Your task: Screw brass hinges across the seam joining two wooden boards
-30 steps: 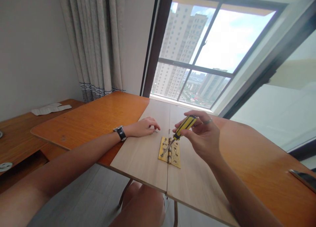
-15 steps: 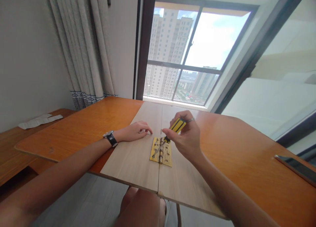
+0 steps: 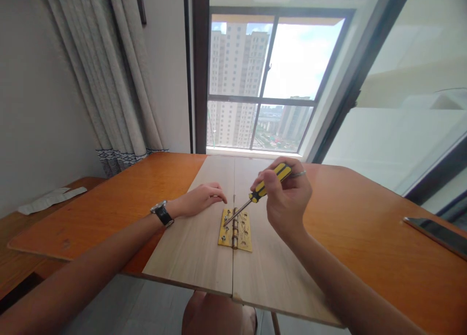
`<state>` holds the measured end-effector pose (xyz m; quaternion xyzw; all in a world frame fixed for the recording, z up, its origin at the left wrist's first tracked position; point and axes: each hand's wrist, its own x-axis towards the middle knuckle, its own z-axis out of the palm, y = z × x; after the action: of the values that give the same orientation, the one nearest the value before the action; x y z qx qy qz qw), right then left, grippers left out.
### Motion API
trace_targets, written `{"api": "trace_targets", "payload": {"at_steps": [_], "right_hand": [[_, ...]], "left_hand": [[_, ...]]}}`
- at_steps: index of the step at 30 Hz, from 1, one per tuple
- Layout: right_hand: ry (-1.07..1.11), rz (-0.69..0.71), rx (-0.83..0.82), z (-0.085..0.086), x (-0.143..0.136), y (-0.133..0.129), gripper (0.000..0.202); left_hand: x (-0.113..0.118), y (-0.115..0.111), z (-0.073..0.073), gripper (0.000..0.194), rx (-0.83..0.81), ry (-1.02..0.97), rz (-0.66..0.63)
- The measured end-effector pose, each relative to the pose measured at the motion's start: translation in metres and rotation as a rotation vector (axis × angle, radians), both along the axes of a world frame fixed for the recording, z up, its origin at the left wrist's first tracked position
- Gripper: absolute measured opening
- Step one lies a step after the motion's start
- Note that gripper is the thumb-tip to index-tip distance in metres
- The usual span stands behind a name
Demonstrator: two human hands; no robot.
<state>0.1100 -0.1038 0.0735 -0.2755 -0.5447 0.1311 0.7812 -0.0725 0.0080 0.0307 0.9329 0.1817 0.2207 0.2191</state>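
Note:
My right hand (image 3: 288,196) is closed around the yellow and black handle of a screwdriver (image 3: 263,189). Its shaft slants down to the left, and the tip is at the left leaf of a brass hinge (image 3: 235,232), close to the screws there. The hinge lies across the seam between a left board (image 3: 189,242) and a right board (image 3: 270,272), both pale wood. Several screws stand in the left leaf; the right leaf shows holes. My left hand (image 3: 200,199) rests on the left board beside the hinge, holding nothing, fingers loosely bent and apart.
The boards lie on an orange-brown wooden table (image 3: 353,218). A dark flat device, perhaps a phone (image 3: 434,235), lies at the right edge. White paper strips (image 3: 53,201) lie on a lower wooden surface at left. Beyond are a curtain (image 3: 120,106) and a window (image 3: 259,101).
My right hand has moved right and slightly up at the handle. The screwdriver tip has shifted from the near screw to farther up the left leaf. The camera view has turned slightly.

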Motion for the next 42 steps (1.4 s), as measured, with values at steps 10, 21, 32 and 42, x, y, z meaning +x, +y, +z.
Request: {"api": "trace_targets", "payload": {"at_steps": [10,21,32,42], "right_hand": [[0.356,-0.044,-0.221,-0.004,0.042,0.046,0.04],[0.146,0.026,-0.595,-0.027,0.041,0.053,0.014],[0.021,0.308,-0.818,-0.032,0.038,0.048,0.026],[-0.026,0.427,-0.832,-0.033,0.027,0.041,0.032]], "left_hand": [[0.042,-0.001,0.013,0.012,-0.144,-0.194,0.071],[0.03,0.001,-0.009,0.018,-0.225,-0.272,0.156],[0.036,-0.007,-0.008,0.025,-0.521,-0.521,0.1],[0.034,-0.005,-0.009,0.03,-0.555,-0.538,0.12]]}}
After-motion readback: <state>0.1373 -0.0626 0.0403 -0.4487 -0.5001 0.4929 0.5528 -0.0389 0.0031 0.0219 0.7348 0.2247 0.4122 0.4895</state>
